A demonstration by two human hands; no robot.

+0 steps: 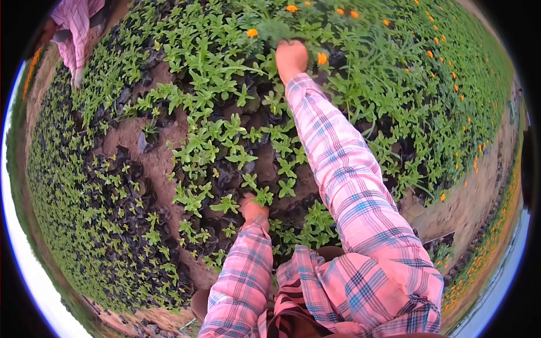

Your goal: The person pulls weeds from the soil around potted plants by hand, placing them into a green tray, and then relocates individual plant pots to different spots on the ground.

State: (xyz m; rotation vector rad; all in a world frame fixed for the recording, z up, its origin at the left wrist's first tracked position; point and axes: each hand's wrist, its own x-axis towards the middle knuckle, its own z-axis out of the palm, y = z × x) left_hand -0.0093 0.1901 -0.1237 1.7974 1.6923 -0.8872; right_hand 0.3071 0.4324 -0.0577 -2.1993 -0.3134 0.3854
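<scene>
Green seedlings [232, 130] in dark bags [143, 142] fill most of the frame. At upper centre, the person's right hand [292, 55] is curled closed, apparently around a blurred tuft of feathery foliage [275, 31]. Below centre, the left hand [253, 207] reaches among the seedlings, which hide how far it is open and whether it grips anything. The foliage should prove light, limp and easily torn; low, near its base, looks the surest hold. A small orange flower [322, 58] sits just right of the right hand.
</scene>
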